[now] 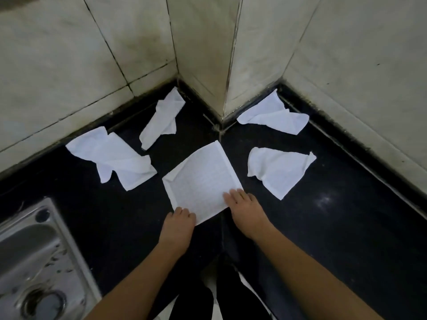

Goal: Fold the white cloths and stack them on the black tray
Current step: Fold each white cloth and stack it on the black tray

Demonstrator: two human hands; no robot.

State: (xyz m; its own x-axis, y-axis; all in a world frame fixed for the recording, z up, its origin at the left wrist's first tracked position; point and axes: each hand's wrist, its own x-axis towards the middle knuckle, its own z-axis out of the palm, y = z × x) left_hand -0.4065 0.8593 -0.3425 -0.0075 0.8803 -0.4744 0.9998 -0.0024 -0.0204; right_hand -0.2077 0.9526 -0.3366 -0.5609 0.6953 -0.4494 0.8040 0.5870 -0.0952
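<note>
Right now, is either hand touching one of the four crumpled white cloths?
No, the left hand and right hand both touch the flat square white cloth in the middle.

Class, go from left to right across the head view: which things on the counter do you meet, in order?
Sink → left cloth → back cloth → flat cloth; last, far-right cloth and near-right cloth, too level to order.

Flat cloth (pixel 201 181) spread square in the middle, left corner turned over, with four crumpled white ones apart around it: left cloth (pixel 111 155), back-left cloth (pixel 161 118), back-right cloth (pixel 275 116), right cloth (pixel 279 169).
</note>
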